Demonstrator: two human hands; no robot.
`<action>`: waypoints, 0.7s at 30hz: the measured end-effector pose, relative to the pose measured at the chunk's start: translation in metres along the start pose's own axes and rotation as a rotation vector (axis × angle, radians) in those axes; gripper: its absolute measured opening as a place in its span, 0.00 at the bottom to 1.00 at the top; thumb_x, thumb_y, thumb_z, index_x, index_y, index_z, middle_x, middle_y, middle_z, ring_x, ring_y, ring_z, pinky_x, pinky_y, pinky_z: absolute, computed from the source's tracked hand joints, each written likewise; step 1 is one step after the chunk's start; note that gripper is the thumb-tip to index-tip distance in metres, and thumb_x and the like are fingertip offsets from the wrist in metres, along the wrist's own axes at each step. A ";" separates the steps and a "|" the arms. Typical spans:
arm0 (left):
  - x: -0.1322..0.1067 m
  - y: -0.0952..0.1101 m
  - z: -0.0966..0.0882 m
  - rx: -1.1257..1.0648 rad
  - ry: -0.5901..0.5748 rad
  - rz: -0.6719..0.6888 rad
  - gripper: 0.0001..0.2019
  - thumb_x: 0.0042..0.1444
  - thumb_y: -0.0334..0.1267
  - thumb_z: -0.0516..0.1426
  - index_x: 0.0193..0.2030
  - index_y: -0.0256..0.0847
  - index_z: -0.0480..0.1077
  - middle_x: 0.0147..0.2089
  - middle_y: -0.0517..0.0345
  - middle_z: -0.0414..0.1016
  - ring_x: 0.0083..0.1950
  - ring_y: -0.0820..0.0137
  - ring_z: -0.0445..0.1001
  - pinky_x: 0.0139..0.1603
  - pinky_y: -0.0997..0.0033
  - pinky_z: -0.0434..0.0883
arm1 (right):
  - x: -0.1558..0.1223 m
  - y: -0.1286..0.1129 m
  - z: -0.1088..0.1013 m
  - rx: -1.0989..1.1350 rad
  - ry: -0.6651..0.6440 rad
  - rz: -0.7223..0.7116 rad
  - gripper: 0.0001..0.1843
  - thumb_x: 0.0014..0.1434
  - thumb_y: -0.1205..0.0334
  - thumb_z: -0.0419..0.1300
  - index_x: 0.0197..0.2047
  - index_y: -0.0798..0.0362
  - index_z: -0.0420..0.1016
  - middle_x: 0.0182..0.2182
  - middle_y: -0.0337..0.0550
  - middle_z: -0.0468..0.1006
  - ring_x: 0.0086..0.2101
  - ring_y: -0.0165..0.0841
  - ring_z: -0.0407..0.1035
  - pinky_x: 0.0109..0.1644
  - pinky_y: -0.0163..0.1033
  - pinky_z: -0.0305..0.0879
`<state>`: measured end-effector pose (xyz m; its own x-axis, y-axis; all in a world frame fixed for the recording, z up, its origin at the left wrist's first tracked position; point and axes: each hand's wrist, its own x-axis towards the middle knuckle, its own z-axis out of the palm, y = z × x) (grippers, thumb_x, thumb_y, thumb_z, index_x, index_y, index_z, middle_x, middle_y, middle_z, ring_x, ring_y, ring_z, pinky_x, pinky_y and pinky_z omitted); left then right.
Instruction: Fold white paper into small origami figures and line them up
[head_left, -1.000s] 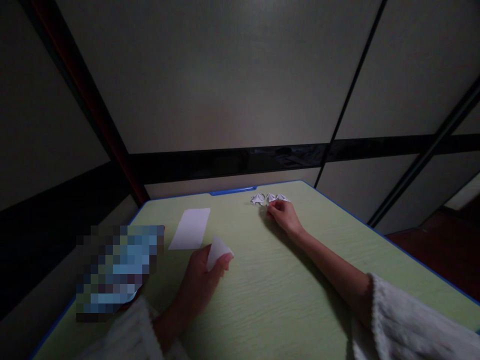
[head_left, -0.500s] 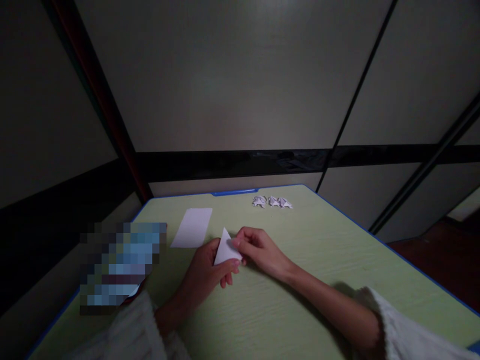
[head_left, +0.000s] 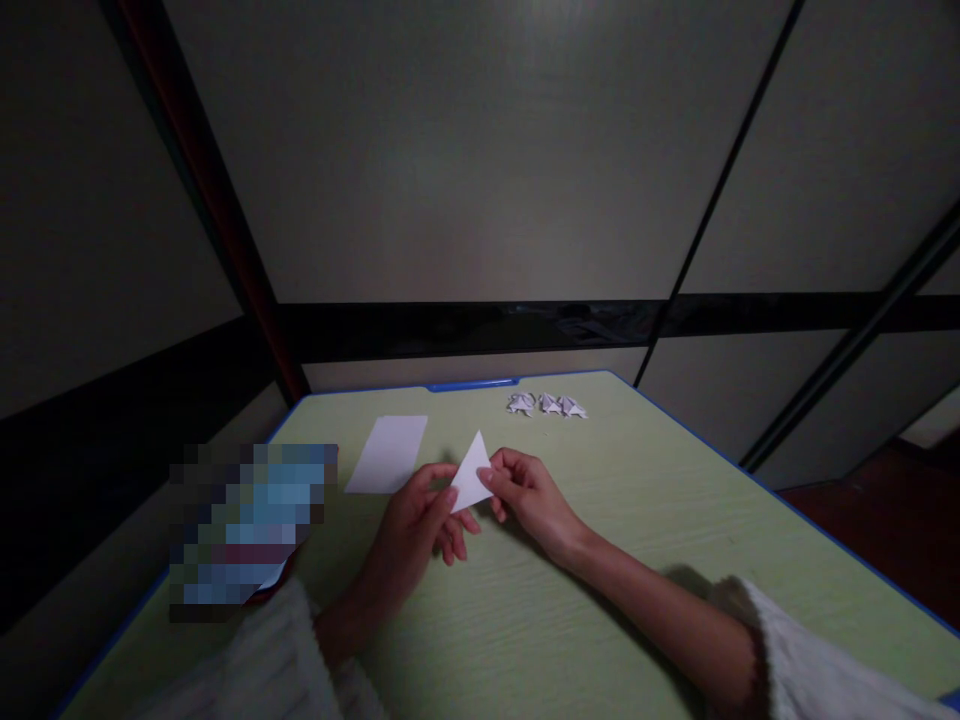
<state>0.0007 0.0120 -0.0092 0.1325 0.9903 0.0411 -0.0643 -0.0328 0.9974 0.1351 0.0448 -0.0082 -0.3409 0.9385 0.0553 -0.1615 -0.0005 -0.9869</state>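
A white sheet of paper folded into a triangle (head_left: 472,476) is held up between my two hands, its tip pointing away from me. My left hand (head_left: 416,520) pinches its lower left corner between thumb and forefinger, the other fingers spread loosely below. On the right side, my right hand (head_left: 529,495) grips the edge with the thumb on top and the fingers curled behind. Beyond the hands to the left lies flat white paper (head_left: 388,453). Three small folded paper figures (head_left: 550,404) sit in a row farther back.
The pale green table (head_left: 637,600) has a blue edge and a blue strip (head_left: 474,384) at its far side. A blurred-out, tablet-like object (head_left: 255,525) lies at the left. Tall panels (head_left: 465,150) with dark bands rise behind the table.
The folded triangle has moved slightly right and away from me and turned a little. My left thumb has shifted from its lower right edge to its lower left corner.
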 end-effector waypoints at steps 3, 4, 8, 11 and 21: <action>-0.004 0.003 0.002 0.011 -0.041 0.035 0.20 0.49 0.43 0.49 0.47 0.35 0.54 0.23 0.57 0.72 0.17 0.74 0.68 0.13 0.79 0.61 | 0.000 -0.002 -0.002 0.070 -0.021 0.040 0.15 0.42 0.55 0.59 0.21 0.58 0.61 0.08 0.28 0.59 0.11 0.17 0.48 0.15 0.27 0.38; -0.005 0.004 0.002 0.019 -0.051 0.053 0.20 0.50 0.43 0.48 0.48 0.34 0.54 0.25 0.55 0.73 0.18 0.74 0.69 0.14 0.79 0.62 | 0.001 -0.002 -0.004 0.103 -0.042 0.056 0.14 0.42 0.56 0.59 0.21 0.59 0.62 0.08 0.28 0.59 0.11 0.17 0.48 0.16 0.28 0.37; -0.008 0.004 0.001 0.095 -0.057 0.110 0.17 0.50 0.39 0.48 0.46 0.34 0.62 0.25 0.56 0.72 0.24 0.73 0.69 0.18 0.79 0.62 | 0.002 -0.003 -0.008 0.231 -0.162 0.133 0.11 0.42 0.61 0.59 0.19 0.59 0.62 0.07 0.29 0.58 0.11 0.17 0.47 0.17 0.28 0.36; -0.008 0.003 0.003 0.178 -0.021 0.100 0.12 0.45 0.34 0.52 0.37 0.35 0.69 0.22 0.58 0.71 0.21 0.76 0.66 0.18 0.80 0.60 | 0.000 -0.004 -0.010 0.264 -0.195 0.187 0.09 0.41 0.64 0.59 0.18 0.59 0.62 0.09 0.31 0.60 0.12 0.17 0.50 0.17 0.28 0.39; -0.013 0.012 0.007 0.362 -0.005 0.141 0.08 0.36 0.27 0.54 0.20 0.38 0.73 0.15 0.63 0.67 0.16 0.78 0.61 0.17 0.81 0.58 | -0.006 -0.007 -0.005 0.202 -0.289 0.211 0.13 0.38 0.59 0.63 0.21 0.60 0.66 0.14 0.35 0.68 0.16 0.21 0.60 0.21 0.28 0.51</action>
<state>0.0056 -0.0024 0.0030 0.1527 0.9719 0.1790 0.2709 -0.2153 0.9382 0.1427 0.0404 -0.0026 -0.6276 0.7748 -0.0763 -0.2290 -0.2774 -0.9331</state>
